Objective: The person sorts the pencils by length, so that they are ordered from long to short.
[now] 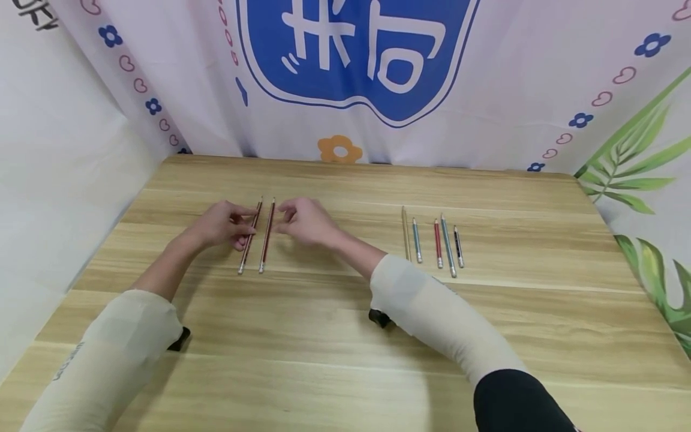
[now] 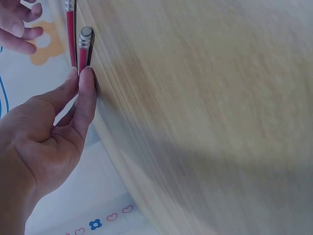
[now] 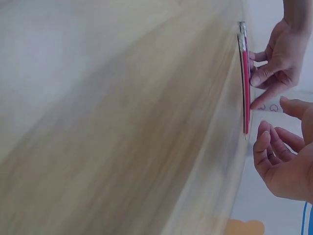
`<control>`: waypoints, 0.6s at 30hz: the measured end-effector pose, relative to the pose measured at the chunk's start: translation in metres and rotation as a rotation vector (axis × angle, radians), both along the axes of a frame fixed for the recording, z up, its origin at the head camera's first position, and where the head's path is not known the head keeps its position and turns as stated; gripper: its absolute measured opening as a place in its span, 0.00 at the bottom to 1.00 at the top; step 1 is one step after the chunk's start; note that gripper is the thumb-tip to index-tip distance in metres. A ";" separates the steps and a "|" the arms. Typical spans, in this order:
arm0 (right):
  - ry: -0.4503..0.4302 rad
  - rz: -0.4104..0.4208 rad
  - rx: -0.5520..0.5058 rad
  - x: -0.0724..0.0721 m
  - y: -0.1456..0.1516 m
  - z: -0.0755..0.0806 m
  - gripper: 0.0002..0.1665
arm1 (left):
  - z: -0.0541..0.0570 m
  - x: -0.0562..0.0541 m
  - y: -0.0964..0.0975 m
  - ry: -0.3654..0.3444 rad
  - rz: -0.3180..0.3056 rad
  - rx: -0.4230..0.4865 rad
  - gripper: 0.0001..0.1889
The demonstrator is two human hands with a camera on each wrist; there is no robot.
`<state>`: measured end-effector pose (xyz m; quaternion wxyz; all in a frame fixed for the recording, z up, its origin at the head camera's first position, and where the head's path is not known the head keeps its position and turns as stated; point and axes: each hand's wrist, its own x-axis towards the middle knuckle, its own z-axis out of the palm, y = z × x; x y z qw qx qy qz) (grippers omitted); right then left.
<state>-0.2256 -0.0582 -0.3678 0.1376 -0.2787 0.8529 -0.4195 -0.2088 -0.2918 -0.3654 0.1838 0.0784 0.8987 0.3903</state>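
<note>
Two dark red pencils with pale erasers lie side by side on the left part of the table, tips away from me. My left hand [image 1: 221, 225] pinches the left pencil [image 1: 245, 255] between thumb and fingers; in the left wrist view its eraser end [image 2: 85, 36] stands out past the fingertips. Just to the right of it lies the second red pencil [image 1: 267, 237]. My right hand [image 1: 309, 222] is beside that second pencil, fingers loosely bent and holding nothing. In the right wrist view a gap shows between its thumb and fingers [image 3: 274, 147].
On the right of the wooden table [image 1: 302, 348] lies a row of several pencils: a yellowish one [image 1: 406, 234], a short blue one [image 1: 417, 240], a red one [image 1: 438, 243], a longer blue one [image 1: 447, 243] and a short dark one [image 1: 458, 246]. A printed curtain [image 1: 205, 90] hangs behind.
</note>
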 end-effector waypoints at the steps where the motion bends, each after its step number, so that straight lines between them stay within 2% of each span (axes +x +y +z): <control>1: 0.002 -0.003 -0.004 0.000 0.003 0.001 0.30 | 0.000 0.000 0.000 0.001 -0.002 0.000 0.28; 14: 0.049 -0.017 0.022 -0.001 0.040 0.004 0.25 | 0.002 0.003 0.002 -0.018 0.005 0.008 0.28; 18: 0.057 -0.025 0.026 -0.001 0.049 0.004 0.24 | 0.003 0.003 0.004 0.000 0.003 -0.012 0.28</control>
